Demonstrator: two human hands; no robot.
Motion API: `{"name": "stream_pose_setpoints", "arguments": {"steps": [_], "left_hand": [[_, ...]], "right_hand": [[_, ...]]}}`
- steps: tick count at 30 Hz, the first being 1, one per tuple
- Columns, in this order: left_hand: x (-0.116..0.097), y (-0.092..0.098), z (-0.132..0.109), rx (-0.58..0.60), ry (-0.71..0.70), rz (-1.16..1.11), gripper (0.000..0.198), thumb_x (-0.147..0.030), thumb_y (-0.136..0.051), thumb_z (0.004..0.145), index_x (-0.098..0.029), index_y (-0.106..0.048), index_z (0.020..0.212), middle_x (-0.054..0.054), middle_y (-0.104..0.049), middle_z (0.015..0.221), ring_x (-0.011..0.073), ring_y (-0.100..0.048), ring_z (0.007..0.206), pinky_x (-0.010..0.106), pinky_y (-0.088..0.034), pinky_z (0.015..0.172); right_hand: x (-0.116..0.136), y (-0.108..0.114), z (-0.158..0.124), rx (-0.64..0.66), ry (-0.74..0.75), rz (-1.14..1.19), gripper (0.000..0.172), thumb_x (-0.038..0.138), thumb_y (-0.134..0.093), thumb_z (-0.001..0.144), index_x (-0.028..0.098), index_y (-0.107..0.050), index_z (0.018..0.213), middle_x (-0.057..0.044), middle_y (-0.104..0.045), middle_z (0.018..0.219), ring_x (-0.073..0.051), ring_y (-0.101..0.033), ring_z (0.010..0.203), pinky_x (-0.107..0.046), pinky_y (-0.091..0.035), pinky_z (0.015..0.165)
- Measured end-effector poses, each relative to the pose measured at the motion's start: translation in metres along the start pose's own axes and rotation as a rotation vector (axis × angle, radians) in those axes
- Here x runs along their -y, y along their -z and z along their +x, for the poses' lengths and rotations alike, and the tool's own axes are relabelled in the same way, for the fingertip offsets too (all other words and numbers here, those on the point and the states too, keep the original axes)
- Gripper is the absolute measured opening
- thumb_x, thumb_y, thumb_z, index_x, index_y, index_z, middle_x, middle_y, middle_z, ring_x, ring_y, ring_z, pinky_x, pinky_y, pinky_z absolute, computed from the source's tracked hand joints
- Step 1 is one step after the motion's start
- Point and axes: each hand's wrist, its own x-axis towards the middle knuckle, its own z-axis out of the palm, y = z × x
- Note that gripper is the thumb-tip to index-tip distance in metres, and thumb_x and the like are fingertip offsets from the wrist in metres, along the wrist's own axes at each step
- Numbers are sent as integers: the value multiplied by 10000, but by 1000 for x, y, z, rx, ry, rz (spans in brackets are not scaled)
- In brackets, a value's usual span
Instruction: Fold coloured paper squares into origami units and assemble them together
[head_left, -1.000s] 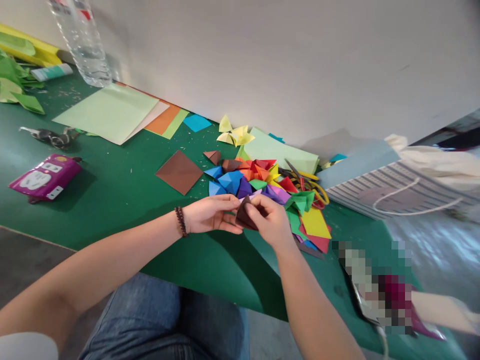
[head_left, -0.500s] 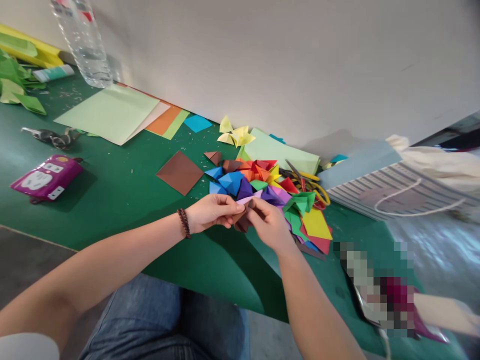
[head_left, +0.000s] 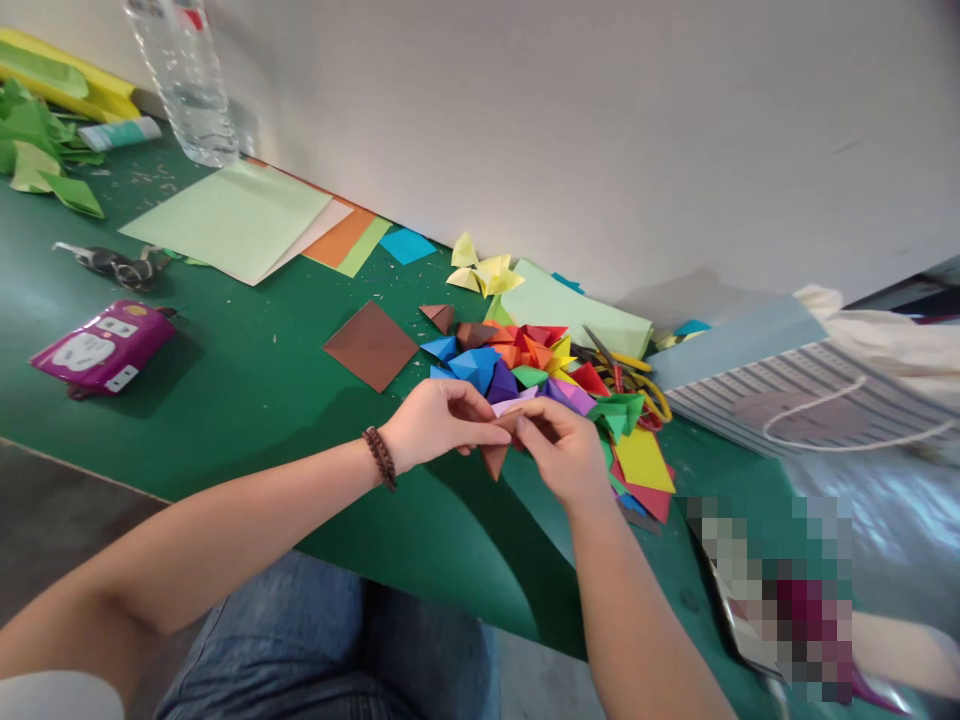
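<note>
Between my two hands is a small folded piece of brown paper (head_left: pixel 493 461), its pointed end hanging below the fingers. My left hand (head_left: pixel 442 425) pinches it from the left, and my right hand (head_left: pixel 561 445) pinches it from the right. The fingers partly hide the paper's upper folds. Just beyond my hands lies a heap of folded paper pieces (head_left: pixel 474 368) in blue, purple, red, orange, green and yellow. A flat brown paper square (head_left: pixel 371 346) rests left of the heap, with a small brown folded triangle (head_left: pixel 439 318) near its upper corner.
Scissors (head_left: pixel 645 380) with yellow handles lie behind the heap, beside a striped paper bag (head_left: pixel 817 375). Pale green sheets (head_left: pixel 232 220), a water bottle (head_left: pixel 196 110), a glue stick (head_left: pixel 120 134) and a purple packet (head_left: pixel 105 348) stand leftward. At right, another person's arm (head_left: pixel 904 645) reaches past a pixelated object.
The brown paper has turned in my fingers, and its point now hangs lower. My left thumb has stretched across to the paper. The whole view has shifted slightly.
</note>
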Motion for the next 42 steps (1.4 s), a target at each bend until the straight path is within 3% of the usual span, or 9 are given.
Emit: {"name": "stream_pose_setpoints", "arguments": {"steps": [6,10,13,18,22,26,32,37,42], "left_hand": [[-11,-1,-13,-193,-445,432,163,-181,-778,659,-147,-665,772,6,-671,754,69,-554,561,195,-469,542],[-10,-2,-15,-180,-589,537,145,-174,-764,692,-151,-683,811,5,-661,750,75,-560,581,207,-485,594],[-8,-2,-14,-122,-613,518,167,-193,-763,707,-144,-706,856,29,-666,786,95,-590,646,222,-499,647],[-5,-3,-8,-31,-370,208,236,-262,-789,674,-141,-730,868,49,-674,803,130,-619,719,236,-514,643],[1,-5,-3,48,-70,-154,225,-339,-728,747,-117,-722,787,28,-665,685,94,-599,607,217,-505,580],[6,-5,1,2,119,-355,209,-306,-756,729,-104,-704,719,3,-646,607,53,-567,523,186,-486,553],[6,-3,3,14,223,-469,236,-297,-804,679,-87,-702,718,18,-661,647,45,-576,535,178,-484,558],[4,0,3,32,281,-490,290,-307,-852,597,-87,-705,718,29,-675,694,56,-602,594,188,-514,609],[5,-1,2,-3,294,-446,262,-287,-846,601,-87,-682,638,14,-646,620,54,-578,553,190,-508,571]], "right_hand": [[-5,8,-1,-61,186,1,165,242,-622,850,280,-728,971,-25,-745,990,-193,-696,904,-331,-565,795],[-7,11,0,-54,329,-42,181,199,-621,848,285,-724,970,-34,-742,1002,-207,-691,935,-364,-565,807],[-8,10,0,-80,398,-99,154,193,-614,847,278,-702,941,-37,-732,1010,-211,-683,938,-378,-562,792],[-4,4,-2,-169,462,-199,127,182,-573,856,258,-648,923,-37,-711,942,-203,-667,910,-369,-540,787],[-2,0,-3,-155,214,-185,64,271,-561,877,232,-612,885,-39,-662,830,-177,-637,725,-318,-530,645],[0,-3,-2,-64,-10,-52,120,348,-573,870,230,-567,849,-10,-627,726,-153,-603,602,-294,-522,566],[7,-9,0,-27,-150,220,197,388,-654,804,234,-541,850,-1,-623,739,-157,-622,636,-277,-538,543],[8,-13,0,-40,-157,239,178,386,-649,797,233,-564,827,1,-641,734,-145,-608,642,-257,-513,547],[4,-14,0,-46,-170,232,202,349,-675,771,229,-567,893,6,-617,741,-135,-590,613,-243,-490,508]]}}
